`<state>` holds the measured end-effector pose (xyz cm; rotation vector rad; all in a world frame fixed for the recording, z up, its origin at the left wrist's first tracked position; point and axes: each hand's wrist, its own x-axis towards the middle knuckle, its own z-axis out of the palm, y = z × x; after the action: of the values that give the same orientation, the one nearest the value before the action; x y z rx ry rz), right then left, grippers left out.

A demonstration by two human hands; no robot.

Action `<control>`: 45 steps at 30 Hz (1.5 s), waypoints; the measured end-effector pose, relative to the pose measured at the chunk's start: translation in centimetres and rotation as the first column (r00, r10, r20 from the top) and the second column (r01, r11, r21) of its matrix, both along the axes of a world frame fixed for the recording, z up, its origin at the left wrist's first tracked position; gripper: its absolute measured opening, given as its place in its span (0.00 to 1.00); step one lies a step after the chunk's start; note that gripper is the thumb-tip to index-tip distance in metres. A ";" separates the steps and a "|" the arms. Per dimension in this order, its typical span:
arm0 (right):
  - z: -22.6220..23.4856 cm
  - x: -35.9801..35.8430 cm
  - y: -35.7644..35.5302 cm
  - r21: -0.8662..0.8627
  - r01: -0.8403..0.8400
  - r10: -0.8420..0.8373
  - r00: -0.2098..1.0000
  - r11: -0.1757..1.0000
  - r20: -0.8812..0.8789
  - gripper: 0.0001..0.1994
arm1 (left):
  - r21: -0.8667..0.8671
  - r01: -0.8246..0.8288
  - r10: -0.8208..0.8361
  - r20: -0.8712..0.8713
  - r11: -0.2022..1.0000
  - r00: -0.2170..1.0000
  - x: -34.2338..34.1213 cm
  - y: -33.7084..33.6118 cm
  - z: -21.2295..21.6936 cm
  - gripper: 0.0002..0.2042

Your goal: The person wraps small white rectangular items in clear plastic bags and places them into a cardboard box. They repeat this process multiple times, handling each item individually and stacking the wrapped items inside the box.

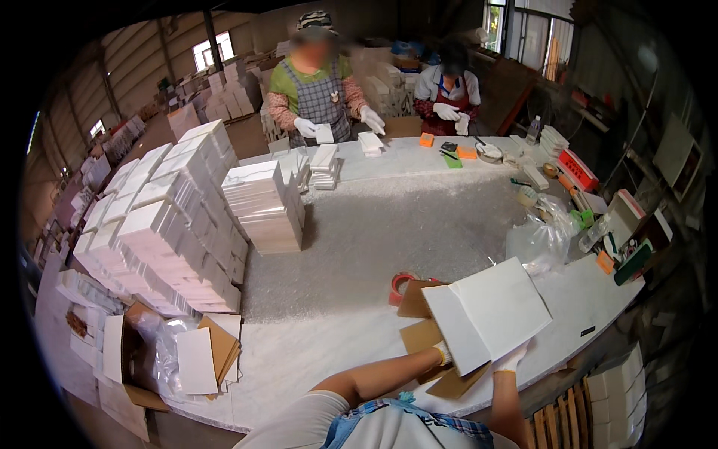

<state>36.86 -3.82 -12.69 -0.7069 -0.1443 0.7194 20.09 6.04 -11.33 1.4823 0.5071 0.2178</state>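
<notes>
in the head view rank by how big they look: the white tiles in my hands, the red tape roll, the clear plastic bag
1. White tiles, largest, though nearest the camera.
2. Clear plastic bag.
3. Red tape roll, smallest, partly hidden by cardboard.

A person's gloved left hand [444,353] and right hand [511,361] hold white tiles [490,310] by their near edge, over cardboard pieces [420,337] on a pale table [359,232]. A red tape roll [400,286] lies just beside. Tall tile stacks [179,224] stand left. Two workers [321,82] handle tiles across the table.
</notes>
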 end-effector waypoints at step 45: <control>33.8 -32.0 -0.8 -0.170 -0.073 0.164 -0.080 0.983 0.983 0.16 | 0.948 0.006 0.095 0.025 -0.317 0.995 -54.3 -9.6 46.0 0.17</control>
<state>4.85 -4.62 21.07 -1.2132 -1.6985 0.1565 -34.25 -3.57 34.72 3.2964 0.3489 0.8575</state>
